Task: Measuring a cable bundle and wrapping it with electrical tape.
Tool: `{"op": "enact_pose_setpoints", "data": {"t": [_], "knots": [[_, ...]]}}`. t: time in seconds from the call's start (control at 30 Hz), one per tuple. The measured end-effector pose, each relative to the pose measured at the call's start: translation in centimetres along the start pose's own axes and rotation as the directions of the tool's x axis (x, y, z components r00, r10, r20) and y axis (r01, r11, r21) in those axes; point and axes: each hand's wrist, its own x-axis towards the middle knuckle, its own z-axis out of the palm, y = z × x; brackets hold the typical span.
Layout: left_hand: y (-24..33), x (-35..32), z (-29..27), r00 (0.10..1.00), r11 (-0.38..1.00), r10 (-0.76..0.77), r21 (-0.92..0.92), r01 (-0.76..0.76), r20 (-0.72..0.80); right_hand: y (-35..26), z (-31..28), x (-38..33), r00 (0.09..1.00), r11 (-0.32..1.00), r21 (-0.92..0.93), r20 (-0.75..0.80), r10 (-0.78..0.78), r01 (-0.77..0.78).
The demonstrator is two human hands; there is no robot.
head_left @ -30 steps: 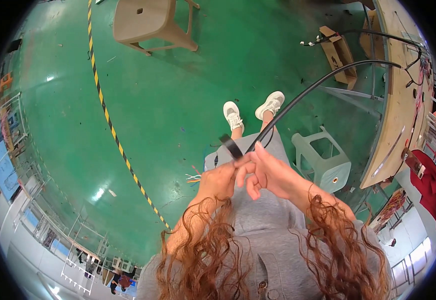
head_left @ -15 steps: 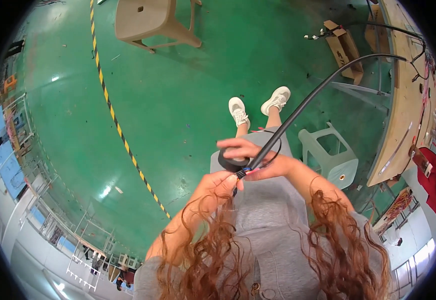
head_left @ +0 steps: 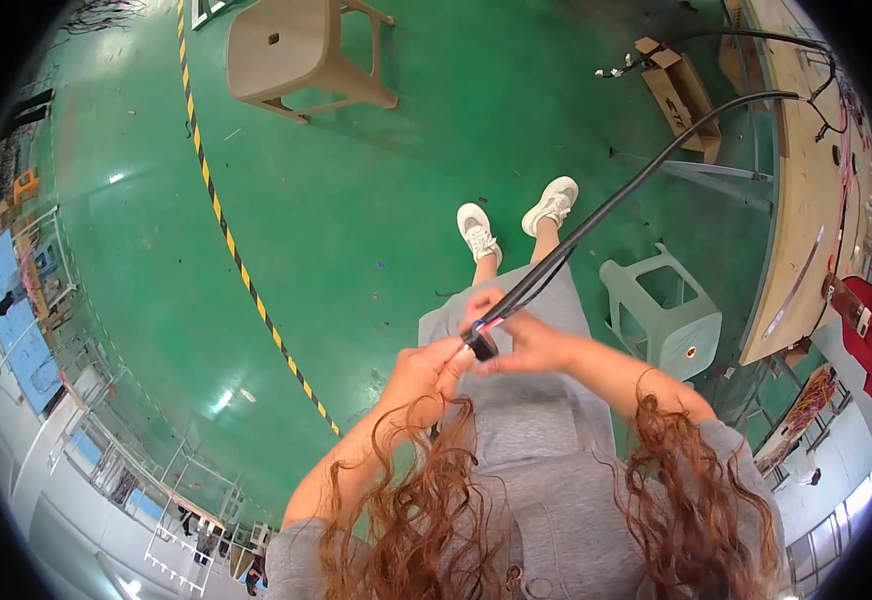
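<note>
A long black cable [head_left: 611,202] slants down from the workbench to my lap. Thin wires, some red and blue, show near its lower end. My left hand [head_left: 428,372] pinches that end between thumb and fingers. Close against it is a roll of black tape [head_left: 480,346], seen partly edge-on below the cable. My right hand [head_left: 528,340] reaches around the cable, its thumb and fingers about the tape roll and slightly blurred. The exact wrap of tape on the cable is hidden by my fingers.
A wooden workbench [head_left: 791,250] runs along the right. A pale green stool [head_left: 691,338] stands beside me and a beige stool [head_left: 291,50] ahead. An open cardboard box [head_left: 678,100] is by the bench. Yellow-black floor tape [head_left: 241,268] runs down the left.
The tape roll has passed from above the cable to below it, between my hands. My right hand has turned with it, while my left keeps its pinch on the cable end.
</note>
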Motion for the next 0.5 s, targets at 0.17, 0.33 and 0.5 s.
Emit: {"op": "enact_pose_setpoints", "data": {"t": [0.17,0.33,0.5], "knots": [[-4.1,2.0,2.7,0.989,0.856,0.122,0.512,-0.064,-0.079,-1.5,2.6,-3.6,0.936,0.791,0.558,-0.068,0.345,-0.251],[-5.9,3.0,4.6,0.981,0.95,0.189,0.244,-0.194,0.045,-2.2,0.3,-3.7,0.815,0.589,0.64,0.101,0.571,-0.493],[-5.8,5.7,5.4,0.955,0.933,-0.182,-0.267,0.242,0.233,-1.3,-0.3,-3.1,0.8,0.674,0.492,0.082,0.594,-0.551]]}}
